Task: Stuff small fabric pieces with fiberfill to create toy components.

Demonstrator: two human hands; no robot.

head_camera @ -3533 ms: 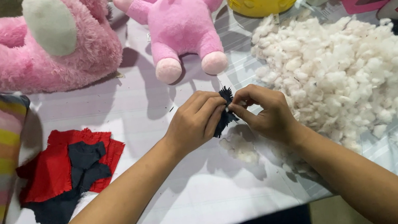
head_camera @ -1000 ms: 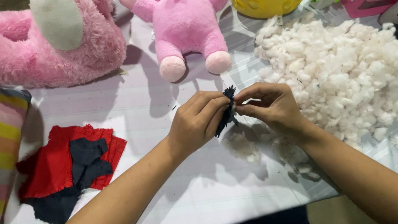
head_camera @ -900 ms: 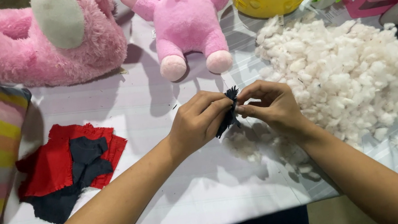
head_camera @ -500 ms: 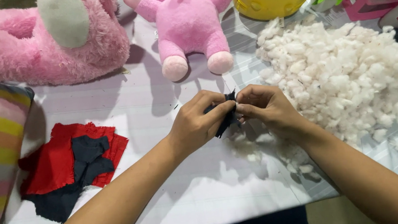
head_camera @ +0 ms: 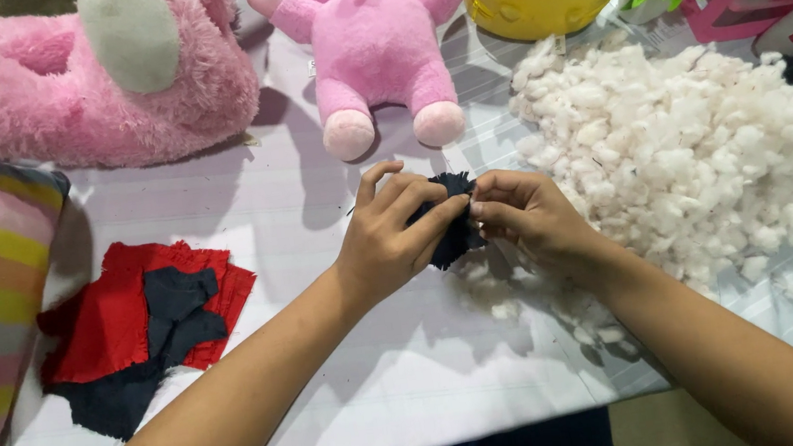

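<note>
— Dark fabric piece point(head_camera: 453, 231): where is it, and why held so?
— Above the white table point(head_camera: 338, 402), pinched between left hand point(head_camera: 393, 238) and right hand point(head_camera: 527, 222), both closed on it, probably to keep its opening steady.
— And the white stuffing point(head_camera: 691, 157)?
— Just right, easy to reach. Farther sits a pink plush toy point(head_camera: 375, 44).
</note>
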